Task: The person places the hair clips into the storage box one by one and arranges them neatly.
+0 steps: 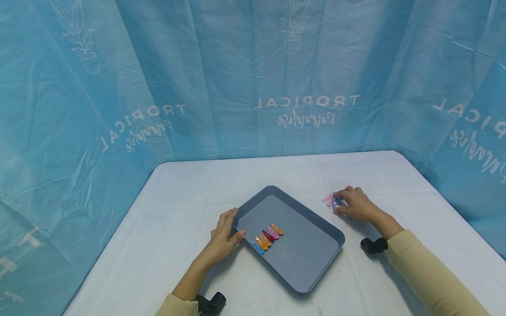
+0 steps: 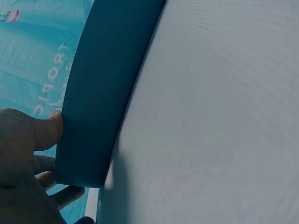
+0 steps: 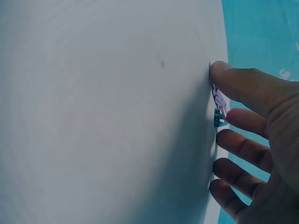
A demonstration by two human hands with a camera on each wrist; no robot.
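One tray (image 1: 304, 252), white tabletop (image 1: 189, 193), blue curtains (image 1: 225, 79)

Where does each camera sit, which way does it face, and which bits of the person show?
Head: worn on the head, looking forward and down at the tray, white table and blue curtain; both hands, left and right, and sleeves show.
Left wrist: on that wrist, looking along the tray's outer wall; left thumb and fingers show.
Right wrist: on that wrist, looking across the table toward small clips; right thumb and fingers show.
Shared: head and left wrist views both show the left hand at the tray.
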